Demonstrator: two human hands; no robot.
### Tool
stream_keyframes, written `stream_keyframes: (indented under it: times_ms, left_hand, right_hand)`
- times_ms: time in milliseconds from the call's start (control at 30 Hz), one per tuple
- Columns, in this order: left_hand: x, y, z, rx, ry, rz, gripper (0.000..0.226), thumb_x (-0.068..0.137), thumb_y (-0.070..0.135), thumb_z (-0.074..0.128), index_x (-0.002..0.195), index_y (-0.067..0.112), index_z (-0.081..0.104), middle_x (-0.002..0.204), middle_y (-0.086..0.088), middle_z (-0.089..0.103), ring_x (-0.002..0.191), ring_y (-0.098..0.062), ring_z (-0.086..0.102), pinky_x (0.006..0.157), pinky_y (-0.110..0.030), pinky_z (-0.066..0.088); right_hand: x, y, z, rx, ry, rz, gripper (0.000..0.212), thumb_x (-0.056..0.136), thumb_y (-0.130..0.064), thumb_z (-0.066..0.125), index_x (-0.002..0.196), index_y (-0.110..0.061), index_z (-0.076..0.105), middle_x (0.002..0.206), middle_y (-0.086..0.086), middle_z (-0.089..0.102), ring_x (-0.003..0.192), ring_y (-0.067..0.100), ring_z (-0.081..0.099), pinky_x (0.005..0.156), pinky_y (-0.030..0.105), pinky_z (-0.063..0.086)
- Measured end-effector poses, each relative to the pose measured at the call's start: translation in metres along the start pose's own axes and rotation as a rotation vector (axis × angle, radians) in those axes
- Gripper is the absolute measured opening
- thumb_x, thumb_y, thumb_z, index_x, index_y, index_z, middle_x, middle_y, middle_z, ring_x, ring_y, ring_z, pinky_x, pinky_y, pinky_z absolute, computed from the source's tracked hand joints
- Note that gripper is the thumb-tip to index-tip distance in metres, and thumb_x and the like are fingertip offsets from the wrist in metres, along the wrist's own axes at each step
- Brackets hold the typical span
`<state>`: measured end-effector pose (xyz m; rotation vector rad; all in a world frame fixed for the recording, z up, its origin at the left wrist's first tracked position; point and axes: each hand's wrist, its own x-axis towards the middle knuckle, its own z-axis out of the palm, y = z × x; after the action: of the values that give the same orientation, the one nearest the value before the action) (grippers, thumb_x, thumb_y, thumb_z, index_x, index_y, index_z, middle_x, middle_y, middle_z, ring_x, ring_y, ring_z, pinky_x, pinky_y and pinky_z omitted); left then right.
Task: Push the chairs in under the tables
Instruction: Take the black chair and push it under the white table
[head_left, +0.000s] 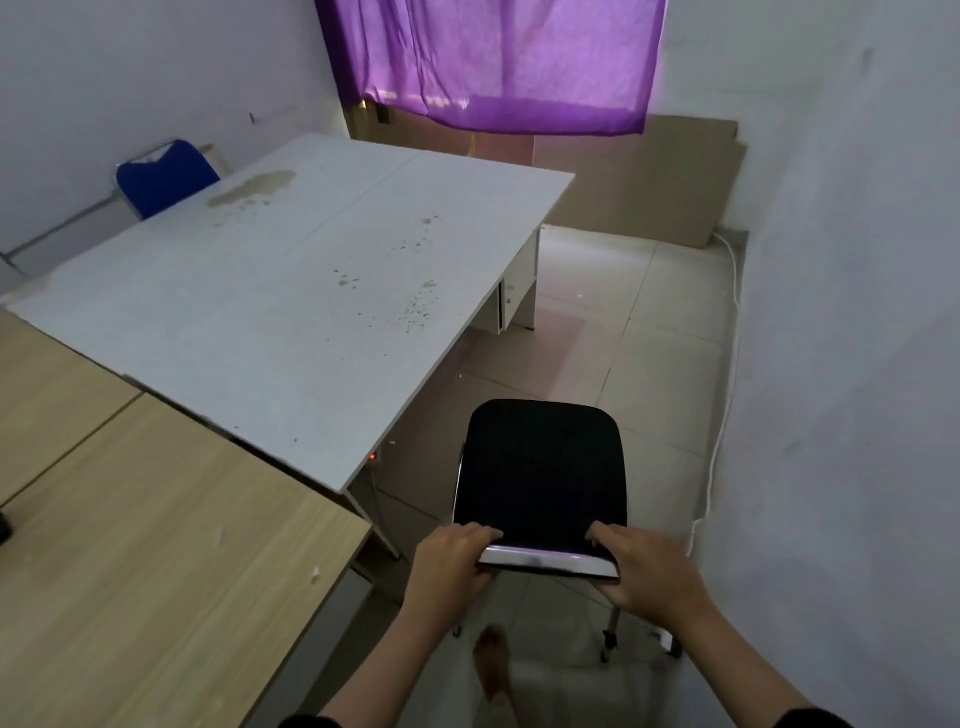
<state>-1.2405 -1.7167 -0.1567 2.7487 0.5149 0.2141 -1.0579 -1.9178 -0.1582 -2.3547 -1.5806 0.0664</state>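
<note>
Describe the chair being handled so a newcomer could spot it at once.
Start at the big white table under the purple curtain. Off its near right corner stands the black chair, gripped at its backrest by the left hand and right hand. The other chair is blue.

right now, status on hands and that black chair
Left hand and right hand both gripping black chair backrest top. Chair out on floor beside white table, not under. Path looks clear.
</note>
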Motion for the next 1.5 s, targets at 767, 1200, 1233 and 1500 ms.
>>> stream_keyframes:
  times_ms: [767,1200,1233,1500]
  left_hand:
    - [0.162,-0.081,-0.01,-0.127,-0.204,0.303,0.041,0.062,0.042,0.066,0.102,0.035,0.068,0.093,0.02,0.071,0.078,0.004,0.065,0.06,-0.01,0.048]
    - [0.238,-0.101,-0.032,-0.052,-0.286,0.038,0.047,0.08,0.043,0.05,0.126,0.037,0.056,0.121,0.012,0.064,0.11,-0.011,0.059,0.092,-0.027,0.046]
    - [0.245,-0.099,-0.032,-0.02,-0.303,0.018,0.045,0.083,0.04,0.053,0.127,0.037,0.054,0.123,0.012,0.063,0.111,-0.012,0.059,0.093,-0.029,0.046]
    - [0.257,-0.039,-0.01,-0.001,-0.342,-0.209,0.049,0.087,0.031,0.053,0.135,0.032,0.045,0.129,0.006,0.059,0.115,-0.019,0.055,0.095,-0.033,0.044]
  right_hand:
    - [0.131,0.059,-0.001,-0.082,-0.057,0.011,0.042,0.062,-0.051,0.067,0.093,-0.03,0.049,0.062,-0.012,0.053,0.047,0.006,0.047,0.046,0.017,0.023]
    - [0.211,0.091,0.002,-0.076,-0.053,-0.065,0.043,0.06,-0.047,0.07,0.095,-0.027,0.053,0.064,-0.011,0.057,0.048,0.008,0.052,0.042,0.02,0.031]
    - [0.218,0.096,-0.001,-0.072,-0.059,-0.074,0.042,0.06,-0.047,0.07,0.093,-0.027,0.052,0.063,-0.011,0.056,0.048,0.008,0.051,0.042,0.02,0.029]
    - [0.244,0.172,-0.023,-0.028,-0.176,-0.248,0.031,0.072,-0.051,0.059,0.091,-0.03,0.046,0.07,-0.01,0.055,0.054,0.011,0.052,0.043,0.024,0.035]
